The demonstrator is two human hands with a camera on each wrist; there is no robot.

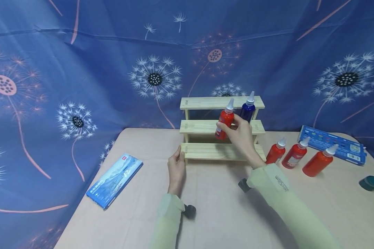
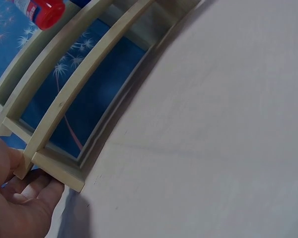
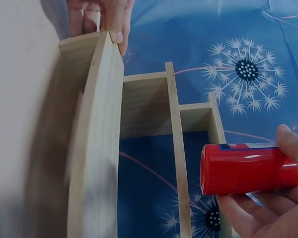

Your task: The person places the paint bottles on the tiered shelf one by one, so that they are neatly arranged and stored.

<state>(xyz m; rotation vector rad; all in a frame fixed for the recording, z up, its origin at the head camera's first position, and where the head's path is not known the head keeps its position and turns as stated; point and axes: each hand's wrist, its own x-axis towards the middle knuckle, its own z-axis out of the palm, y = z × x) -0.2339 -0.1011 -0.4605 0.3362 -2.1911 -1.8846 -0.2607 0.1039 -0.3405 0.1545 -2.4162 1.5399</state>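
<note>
My right hand (image 1: 240, 133) grips a red squeeze bottle (image 1: 225, 119) with a pointed whitish cap, holding it upright in front of the wooden three-tier rack (image 1: 213, 151). In the right wrist view the bottle's base (image 3: 223, 171) hangs free of the shelves. My left hand (image 1: 176, 169) holds the left end of the rack's lowest shelf; the left wrist view shows its thumb and fingers around the board's corner (image 2: 59, 171). A dark blue bottle (image 1: 247, 111) stands at the rack's right side, its lower part hidden behind my right hand.
Right of the rack stand three more red bottles: a near one (image 1: 318, 164), a middle one (image 1: 294, 155) and one partly behind my wrist (image 1: 275, 154). Beyond them lies a blue box (image 1: 333, 145). A dark green round object (image 1: 371, 183) sits far right, a light-blue flat box (image 1: 114, 180) left.
</note>
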